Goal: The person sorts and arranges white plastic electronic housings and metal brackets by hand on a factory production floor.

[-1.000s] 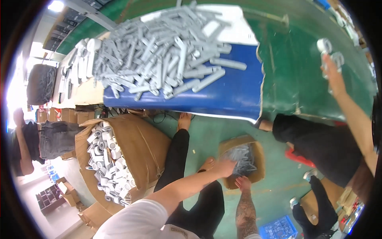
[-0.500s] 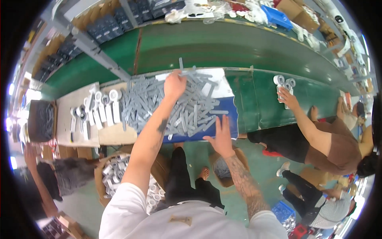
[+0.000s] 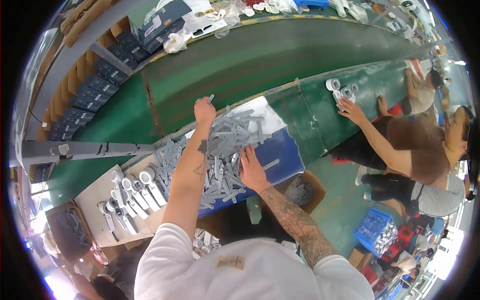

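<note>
A heap of flat grey plastic strips [image 3: 227, 137] lies on the bench in front of me. My left hand [image 3: 204, 111] is beyond the heap's far edge, over the green belt, its fingers closed around one grey plastic strip [image 3: 211, 98] that pokes out past them. At the heap's right side, my right hand [image 3: 253, 170] rests with fingers stretched out, touching strips along the border of the blue sheet [image 3: 282, 150]. One loose strip [image 3: 271, 164] lies on that sheet, just right of this hand. White hand shower heads [image 3: 140, 192] stand in a row to the left.
A grey metal post [image 3: 90, 149] juts in at the left, near the bench. A carton [image 3: 312, 192] with grey pieces stands below the bench. To the right, a co-worker's hand [image 3: 351, 111] touches white shower heads [image 3: 334, 86]. Dark boxes [image 3: 100, 90] line a shelf.
My view has turned. My left hand has moved from the heap's far edge out over the green belt with a strip. My right hand has shifted from the blue sheet onto the heap's edge.
</note>
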`<state>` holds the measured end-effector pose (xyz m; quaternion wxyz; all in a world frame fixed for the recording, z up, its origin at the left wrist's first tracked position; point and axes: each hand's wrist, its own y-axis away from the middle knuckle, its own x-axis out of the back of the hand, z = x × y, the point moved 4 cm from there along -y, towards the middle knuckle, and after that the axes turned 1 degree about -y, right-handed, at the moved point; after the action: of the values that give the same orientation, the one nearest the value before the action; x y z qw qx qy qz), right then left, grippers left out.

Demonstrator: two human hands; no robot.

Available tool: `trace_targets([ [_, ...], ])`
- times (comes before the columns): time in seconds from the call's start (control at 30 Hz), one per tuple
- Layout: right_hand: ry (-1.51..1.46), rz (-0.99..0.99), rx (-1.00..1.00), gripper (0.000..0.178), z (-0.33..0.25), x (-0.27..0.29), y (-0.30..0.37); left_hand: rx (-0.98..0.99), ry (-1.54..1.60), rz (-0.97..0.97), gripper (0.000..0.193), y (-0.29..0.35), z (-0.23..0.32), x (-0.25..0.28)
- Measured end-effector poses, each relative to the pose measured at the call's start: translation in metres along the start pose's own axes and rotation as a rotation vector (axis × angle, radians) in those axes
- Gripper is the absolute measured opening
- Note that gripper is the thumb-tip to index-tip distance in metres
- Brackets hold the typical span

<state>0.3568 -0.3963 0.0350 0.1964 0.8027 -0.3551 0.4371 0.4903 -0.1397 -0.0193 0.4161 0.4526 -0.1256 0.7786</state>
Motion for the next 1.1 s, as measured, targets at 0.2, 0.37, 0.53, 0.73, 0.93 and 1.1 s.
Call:
trace_targets([
  [0.2,-0.191,-0.002,0.039,0.041,0.006,0.042,-0.011,-0.633,-0.033,-0.044,0.024,0.123,0.012,0.034],
  [0.37,-0.040,0.110,-0.128,0.043,0.049,0.053,-0.042,-0.639,-0.105,0.076,0.035,0.194,-0.008,0.054],
  [0.53,0.114,0.133,-0.041,0.053,0.048,0.038,-0.116,-0.552,-0.208,-0.114,0.059,0.273,0.013,0.057],
  [0.73,0.227,-0.136,0.155,0.055,0.015,0.008,-0.156,-0.465,-0.520,-0.357,0.094,0.318,-0.001,0.037],
  [0.93,0.226,-0.233,0.529,0.042,-0.011,-0.008,-0.121,-0.484,-0.563,-0.339,0.085,0.304,-0.020,0.028],
  [1.1,0.024,-0.178,0.605,0.037,-0.011,0.015,-0.119,-0.531,-0.623,-0.268,0.061,0.296,-0.026,0.038],
])
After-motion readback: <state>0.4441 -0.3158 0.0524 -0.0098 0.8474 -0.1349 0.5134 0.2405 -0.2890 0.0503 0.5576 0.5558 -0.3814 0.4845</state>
